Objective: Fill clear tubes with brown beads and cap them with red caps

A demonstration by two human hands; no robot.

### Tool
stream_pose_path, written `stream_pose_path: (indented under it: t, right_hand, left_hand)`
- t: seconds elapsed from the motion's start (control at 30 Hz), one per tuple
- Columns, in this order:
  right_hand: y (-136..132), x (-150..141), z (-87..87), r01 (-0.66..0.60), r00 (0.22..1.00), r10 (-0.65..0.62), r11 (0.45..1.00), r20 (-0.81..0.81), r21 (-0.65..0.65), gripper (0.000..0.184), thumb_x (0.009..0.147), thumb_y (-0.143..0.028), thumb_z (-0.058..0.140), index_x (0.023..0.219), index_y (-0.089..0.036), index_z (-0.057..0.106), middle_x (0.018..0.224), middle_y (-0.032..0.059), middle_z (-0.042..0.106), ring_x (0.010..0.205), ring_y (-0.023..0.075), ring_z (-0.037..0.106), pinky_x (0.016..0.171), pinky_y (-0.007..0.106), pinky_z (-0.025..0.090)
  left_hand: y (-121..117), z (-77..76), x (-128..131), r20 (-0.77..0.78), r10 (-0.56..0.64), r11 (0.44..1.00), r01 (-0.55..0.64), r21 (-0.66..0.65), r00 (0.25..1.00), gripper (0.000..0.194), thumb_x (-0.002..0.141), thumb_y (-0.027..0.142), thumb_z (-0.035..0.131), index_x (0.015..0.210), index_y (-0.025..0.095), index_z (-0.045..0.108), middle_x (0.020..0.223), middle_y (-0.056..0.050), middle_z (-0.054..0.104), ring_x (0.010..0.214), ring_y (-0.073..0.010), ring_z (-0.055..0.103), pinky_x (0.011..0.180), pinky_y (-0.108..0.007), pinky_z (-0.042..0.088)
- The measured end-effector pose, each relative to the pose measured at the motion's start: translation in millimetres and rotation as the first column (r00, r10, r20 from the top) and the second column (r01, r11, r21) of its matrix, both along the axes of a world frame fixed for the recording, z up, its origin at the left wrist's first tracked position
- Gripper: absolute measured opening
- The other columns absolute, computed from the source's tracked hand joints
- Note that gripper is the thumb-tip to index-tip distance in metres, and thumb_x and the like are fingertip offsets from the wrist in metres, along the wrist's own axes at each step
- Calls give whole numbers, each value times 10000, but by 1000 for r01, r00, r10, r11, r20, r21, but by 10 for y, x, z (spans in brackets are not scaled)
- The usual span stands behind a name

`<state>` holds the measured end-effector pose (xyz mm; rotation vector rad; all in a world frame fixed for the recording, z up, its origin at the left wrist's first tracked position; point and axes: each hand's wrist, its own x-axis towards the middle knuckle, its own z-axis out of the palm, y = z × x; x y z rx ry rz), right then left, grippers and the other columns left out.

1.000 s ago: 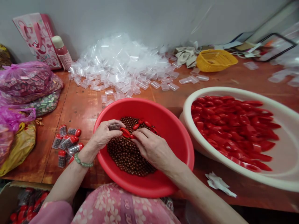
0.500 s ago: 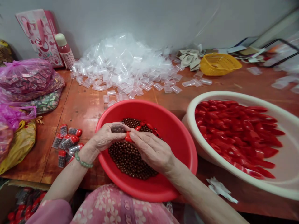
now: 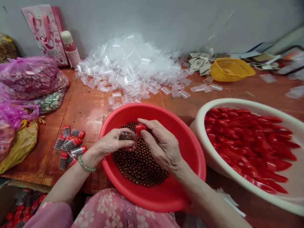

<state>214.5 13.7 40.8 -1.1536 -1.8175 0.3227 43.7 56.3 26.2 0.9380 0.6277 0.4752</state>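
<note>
I'm watching the left hand (image 3: 113, 140), nearly closed, pinching a clear tube (image 3: 127, 136) with dark contents; the right hand (image 3: 164, 142), loosely curled, is gripping a glossy red cap (image 3: 140, 128) nearby. Both are hovering over the red basin (image 3: 186, 155). Apron markings (image 3: 129, 215) are looking too blurred to read.

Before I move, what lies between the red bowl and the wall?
A heap of clear plastic containers on the table, as the head view shows.

tube (image 3: 127, 136) part-hidden, seemingly blurred, white basin (image 3: 200, 123) cropped
</note>
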Motion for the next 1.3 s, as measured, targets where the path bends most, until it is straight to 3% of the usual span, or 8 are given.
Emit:
stream_pose_path:
  t: [0.1,0.23,0.33,0.57,0.8,1.03,1.3]
  right_hand:
    - [69,-7,37,-64,996,64,998,57,-1,268,907,-146,495,1165,-187,554,989,92,671,888,177,654,772,316,550]
    - [107,-16,36,-58,997,59,998,55,-13,209,905,-154,513,1109,-188,540,925,70,658,820,153,654,722,270,544]
    - [120,-29,21,-73,995,73,997,63,0,205,903,-148,521,1100,-202,537,937,67,663,845,160,656,736,278,544]
    - [138,-52,9,-142,982,142,990,126,-6,200,900,-118,517,1082,-192,554,933,78,673,849,171,652,755,309,552]
    - [139,-30,45,-136,979,145,988,141,-69,182,917,-143,491,1072,-197,570,1008,98,668,935,190,653,809,341,548]
    - [125,-60,9,-121,981,132,989,141,-87,149,912,-175,510,1049,-188,568,893,71,675,790,168,653,721,293,545]
    - [128,-54,38,-145,988,152,979,35,-142,138,890,-163,563,1014,-191,617,874,46,699,779,151,666,716,272,552]
  left_hand:
    - [-4,-10,-16,11,-18,1000,18,-7,1000,419,650,385,813,919,121,631,736,-17,633,677,-99,573,650,-229,423]
    - [15,-33,-26,-13,-53,999,53,3,999,406,658,408,802,887,127,618,708,-8,622,641,-89,553,621,-221,395]
    - [26,-43,-27,-15,-103,995,104,15,995,410,653,447,793,826,120,616,679,-1,606,608,-78,522,603,-225,371]
    - [21,-60,-39,-56,-80,994,83,65,995,442,644,510,770,765,125,588,636,29,549,580,-75,479,596,-241,363]
    - [24,5,-29,-39,-70,996,72,48,997,439,642,492,770,691,140,513,577,71,441,517,-46,370,522,-224,271]
    - [39,-1,-19,-48,-108,993,110,40,993,375,650,401,742,613,153,464,523,88,360,483,-39,285,491,-231,189]
    - [60,-18,26,-66,-83,995,86,49,994,243,639,314,728,648,118,584,587,57,465,572,-60,375,577,-233,274]
